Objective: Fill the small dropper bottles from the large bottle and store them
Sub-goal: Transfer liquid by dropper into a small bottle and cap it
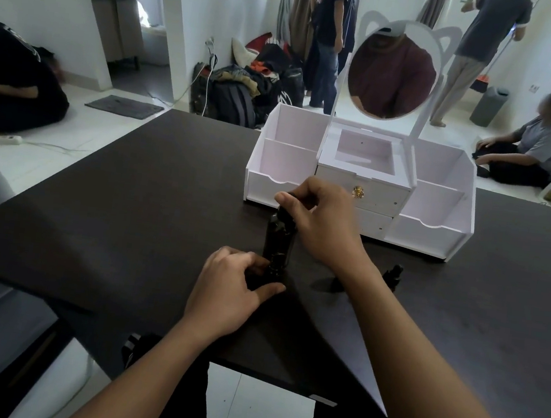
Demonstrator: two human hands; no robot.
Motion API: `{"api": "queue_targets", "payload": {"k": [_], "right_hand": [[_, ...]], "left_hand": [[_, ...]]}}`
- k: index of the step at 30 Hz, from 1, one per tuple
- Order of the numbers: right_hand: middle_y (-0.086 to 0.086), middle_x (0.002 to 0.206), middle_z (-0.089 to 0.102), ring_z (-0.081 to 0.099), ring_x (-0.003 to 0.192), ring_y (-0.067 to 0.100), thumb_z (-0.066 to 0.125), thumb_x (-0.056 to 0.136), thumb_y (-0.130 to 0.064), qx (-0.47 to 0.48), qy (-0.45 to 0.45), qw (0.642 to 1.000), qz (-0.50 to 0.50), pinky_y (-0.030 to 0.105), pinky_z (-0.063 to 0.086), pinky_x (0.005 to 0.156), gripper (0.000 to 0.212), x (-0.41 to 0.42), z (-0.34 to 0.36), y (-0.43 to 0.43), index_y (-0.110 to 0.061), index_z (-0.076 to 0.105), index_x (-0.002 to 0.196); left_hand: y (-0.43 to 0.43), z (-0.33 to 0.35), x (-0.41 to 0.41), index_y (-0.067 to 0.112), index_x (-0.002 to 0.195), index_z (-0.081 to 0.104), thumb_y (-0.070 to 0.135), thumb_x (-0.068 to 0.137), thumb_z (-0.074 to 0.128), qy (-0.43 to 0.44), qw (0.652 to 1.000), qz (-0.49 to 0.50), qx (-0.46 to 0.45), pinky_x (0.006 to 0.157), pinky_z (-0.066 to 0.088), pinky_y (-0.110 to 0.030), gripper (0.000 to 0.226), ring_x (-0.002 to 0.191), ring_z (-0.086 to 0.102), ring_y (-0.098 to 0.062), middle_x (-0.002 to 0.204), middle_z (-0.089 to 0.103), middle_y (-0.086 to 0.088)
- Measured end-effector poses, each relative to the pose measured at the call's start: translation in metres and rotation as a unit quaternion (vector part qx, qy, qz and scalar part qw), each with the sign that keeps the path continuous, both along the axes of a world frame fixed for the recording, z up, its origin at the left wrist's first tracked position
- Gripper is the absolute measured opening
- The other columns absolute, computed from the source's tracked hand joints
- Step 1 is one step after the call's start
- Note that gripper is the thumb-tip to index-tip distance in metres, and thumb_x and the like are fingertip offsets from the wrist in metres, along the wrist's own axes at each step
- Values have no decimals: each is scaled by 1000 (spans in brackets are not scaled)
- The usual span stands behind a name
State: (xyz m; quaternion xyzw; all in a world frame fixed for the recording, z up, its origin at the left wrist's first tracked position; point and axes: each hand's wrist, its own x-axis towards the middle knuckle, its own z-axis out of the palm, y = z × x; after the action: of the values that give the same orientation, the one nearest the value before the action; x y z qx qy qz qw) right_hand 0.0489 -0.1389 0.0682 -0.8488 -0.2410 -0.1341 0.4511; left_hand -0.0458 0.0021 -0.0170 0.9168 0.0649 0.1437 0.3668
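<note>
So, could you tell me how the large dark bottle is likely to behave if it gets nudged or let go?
The large bottle is tall and narrow, so it would probably tip easily. Its glossy surface may be slippery. Right now it seems inverted over the small bottle, steadied by the right hand and left hand; released, it would likely topple.

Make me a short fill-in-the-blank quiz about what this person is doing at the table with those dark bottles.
1. The right hand holds the large bottle inverted, mouth pointing ____.
2. The left hand steadies a small dropper bottle standing on the ____ table.
3. Behind the hands stands a white organizer topped with a round ____.
4. Another small bottle lies to the ____ of the right wrist.

Missing words: down; dark; mirror; right
</note>
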Motion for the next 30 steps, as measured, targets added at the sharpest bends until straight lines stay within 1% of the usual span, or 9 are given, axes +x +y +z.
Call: {"api": "queue_targets", "payload": {"k": [5, 9, 14, 16, 19, 22, 26, 28, 30], "right_hand": [[4, 77, 66, 58, 68, 12, 76, 90, -25, 11, -5, 1000, 18, 16, 41, 58, 24, 1, 0, 2, -6, 68, 79], [-6, 77, 71, 64, 69, 6, 79, 87, -34, 11, 15, 999, 26, 13, 47, 59, 17, 1, 2, -2, -17, 74, 85], [-10, 78, 71, 66, 73, 10, 79, 85, -40, 6, 23, 1000, 14, 20, 52, 62, 17, 0, 1, -2, -25, 73, 88], [-6, 75, 70, 66, 72, 13, 78, 87, -38, 9, 26, 1000, 10, 24, 52, 63, 18, 0, 1, -1, -22, 71, 82], [4, 72, 68, 62, 68, 17, 76, 89, -32, 13, 20, 1000, 10, 27, 46, 62, 26, 0, 2, 2, -10, 69, 77], [6, 73, 67, 58, 65, 13, 76, 89, -31, 0, 17, 1000, 13, 26, 44, 60, 28, -1, 5, 2, -8, 68, 77], [-1, 75, 71, 65, 69, 13, 78, 86, -39, 4, 38, 999, 19, 23, 51, 61, 23, -1, 5, -2, -17, 73, 82], [-1, 74, 70, 63, 67, 12, 77, 87, -37, 13, 33, 999, 17, 17, 47, 57, 22, -2, 4, -3, -17, 72, 80], [2, 71, 68, 59, 63, 12, 77, 88, -33, 16, 23, 1000, 13, 14, 41, 56, 25, -3, 5, -1, -12, 71, 77]], "left_hand": [[0, -2, 2, 37, 98, 69, 58, 66, 80, -8, 1000, 3, -4, 90, 48, -30, 40, 107, 52, -11, 99, 54, 12], [1, -1, 2, 36, 101, 69, 60, 67, 79, -4, 1000, -4, 4, 91, 48, -30, 43, 107, 51, -10, 101, 55, 11], [2, 0, 1, 35, 103, 69, 60, 68, 78, 3, 1000, -4, 10, 92, 48, -30, 44, 109, 50, -9, 104, 54, 11], [2, 0, 1, 35, 103, 68, 61, 68, 78, 6, 1000, -4, 11, 90, 47, -28, 44, 108, 49, -9, 103, 53, 12], [2, -2, 2, 36, 100, 69, 61, 66, 78, -1, 1000, -1, 5, 91, 48, -30, 43, 107, 51, -10, 101, 54, 12], [2, -2, 2, 37, 100, 68, 62, 67, 78, 1, 1000, -2, 4, 92, 49, -31, 43, 108, 51, -10, 102, 54, 12], [2, 0, 2, 37, 101, 68, 61, 67, 78, 1, 1000, -5, 5, 91, 50, -33, 42, 107, 52, -10, 102, 54, 12], [2, -1, 2, 37, 100, 69, 60, 67, 79, -1, 1000, -5, 2, 91, 50, -32, 42, 107, 52, -10, 101, 54, 13], [2, -1, 2, 36, 99, 70, 60, 66, 79, -4, 1000, -4, -2, 91, 50, -32, 42, 106, 53, -10, 99, 54, 14]]}}
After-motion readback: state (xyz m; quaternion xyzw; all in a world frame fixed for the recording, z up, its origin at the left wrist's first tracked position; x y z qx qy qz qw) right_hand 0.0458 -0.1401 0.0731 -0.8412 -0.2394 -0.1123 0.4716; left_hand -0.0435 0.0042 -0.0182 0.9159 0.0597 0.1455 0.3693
